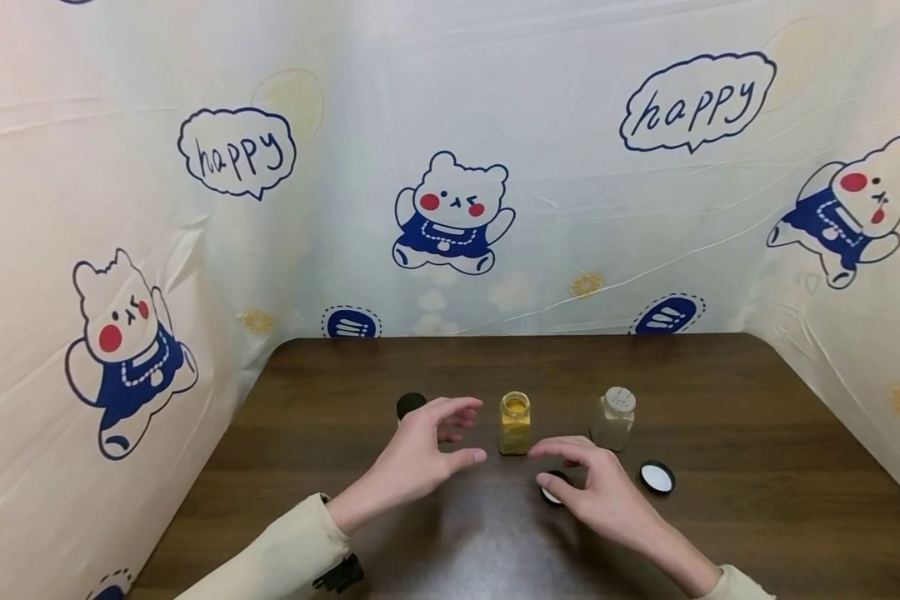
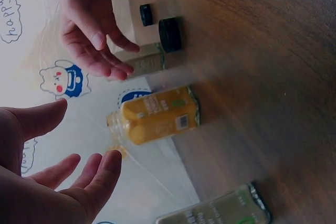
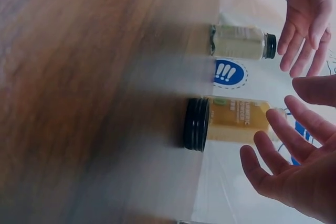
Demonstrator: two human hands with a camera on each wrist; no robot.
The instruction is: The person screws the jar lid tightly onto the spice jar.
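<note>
An uncapped glass spice jar of yellow powder stands upright between the two hands, its mouth bare. To its left my left hand hovers with spread, slightly bent fingers and holds nothing. On the other side my right hand is held with loose fingers, also with nothing in it; its fingertips are near the base of the yellow jar in the head view. A black lid with a white inside lies under the right hand, partly covered by it. In the right wrist view this black lid overlaps the yellow jar.
Behind the right hand stands a jar of pale powder with a perforated shaker top. Another black lid lies white side up to its right. A black-capped jar is mostly hidden behind the left hand. Printed cloth surrounds the brown table.
</note>
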